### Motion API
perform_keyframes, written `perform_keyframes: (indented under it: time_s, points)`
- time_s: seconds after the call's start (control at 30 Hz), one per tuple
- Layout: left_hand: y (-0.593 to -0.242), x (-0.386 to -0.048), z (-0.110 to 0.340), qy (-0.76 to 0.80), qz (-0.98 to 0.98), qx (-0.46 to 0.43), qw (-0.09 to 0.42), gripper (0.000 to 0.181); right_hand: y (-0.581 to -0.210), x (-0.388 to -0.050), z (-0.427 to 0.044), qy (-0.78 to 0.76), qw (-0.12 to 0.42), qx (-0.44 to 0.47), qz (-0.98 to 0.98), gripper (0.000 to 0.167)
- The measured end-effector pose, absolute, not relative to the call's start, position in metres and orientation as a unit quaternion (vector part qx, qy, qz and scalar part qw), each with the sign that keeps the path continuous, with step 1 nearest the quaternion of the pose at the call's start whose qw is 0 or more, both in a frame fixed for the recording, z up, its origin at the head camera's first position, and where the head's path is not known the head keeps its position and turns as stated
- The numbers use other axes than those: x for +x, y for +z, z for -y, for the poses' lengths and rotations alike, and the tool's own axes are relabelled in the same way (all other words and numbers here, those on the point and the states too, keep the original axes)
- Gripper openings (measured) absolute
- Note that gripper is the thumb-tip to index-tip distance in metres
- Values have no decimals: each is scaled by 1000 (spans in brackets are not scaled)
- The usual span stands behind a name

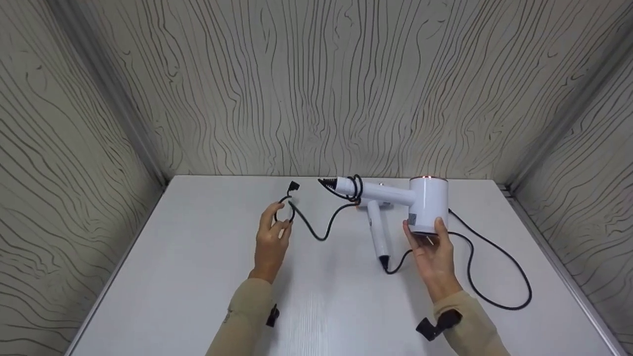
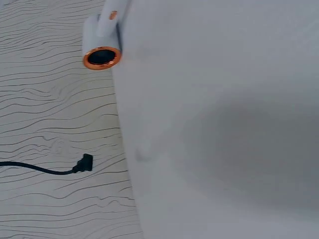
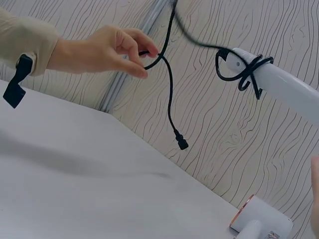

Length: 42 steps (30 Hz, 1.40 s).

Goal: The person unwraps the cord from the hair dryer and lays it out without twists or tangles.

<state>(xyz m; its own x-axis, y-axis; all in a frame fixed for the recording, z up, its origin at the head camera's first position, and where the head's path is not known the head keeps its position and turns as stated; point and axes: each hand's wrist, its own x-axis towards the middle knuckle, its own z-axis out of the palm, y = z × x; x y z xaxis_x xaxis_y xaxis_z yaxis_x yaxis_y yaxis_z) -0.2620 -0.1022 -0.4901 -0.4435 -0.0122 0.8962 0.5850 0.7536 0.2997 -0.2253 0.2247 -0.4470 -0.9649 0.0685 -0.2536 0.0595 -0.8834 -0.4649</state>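
Observation:
My right hand (image 1: 435,259) grips a white hair dryer (image 1: 429,202) by its barrel, thumb and fingers on its near end. The handle points left, and its black power cord (image 3: 247,73) is wound around the handle's tip. From there the cord runs over to my left hand (image 1: 271,244), which holds a small loop of it between thumb and fingers. The cord's plug (image 1: 293,186) hangs free just past those fingers; the left wrist view shows the plug (image 2: 85,163) but not the hand. Only a fingertip of my right hand (image 3: 315,191) shows in the right wrist view.
A second white hair dryer (image 1: 378,232) lies on the white table (image 1: 188,277) behind the held one, its barrel partly hidden. A black cord (image 1: 514,282) curves over the table at the right. Wood-patterned panels (image 1: 316,99) stand at the back and sides.

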Motion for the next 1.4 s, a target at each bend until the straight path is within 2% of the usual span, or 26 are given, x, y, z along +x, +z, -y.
perform_keyframes:
  time_s: [0.13, 0.23, 0.63, 0.83, 0.97, 1.2, 1.4]
  points:
    - [-515, -259, 100, -293, 817, -173, 465, 16, -448, -225, -224, 960, -1, -136, 245, 53]
    - [-529, -255, 99, -285, 844, -164, 423, 15, -449, -224, -224, 960, 0, -139, 242, 53]
    - [-543, -236, 97, -330, 929, -76, 149, 5, -450, -225, -225, 958, 3, -128, 258, 51]
    - [-549, -231, 99, -382, 923, -30, 23, 3, -451, -225, -224, 953, -2, -127, 277, 57]
    - [-557, -229, 101, -380, 925, -18, 6, 5, -452, -224, -225, 948, -5, -130, 291, 61]
    - [-565, -228, 105, -354, 933, 10, 58, 3, -454, -223, -230, 944, -10, -134, 301, 61]
    - [-566, -226, 105, -350, 935, 18, 53, 3, -455, -222, -231, 941, -16, -137, 308, 62]
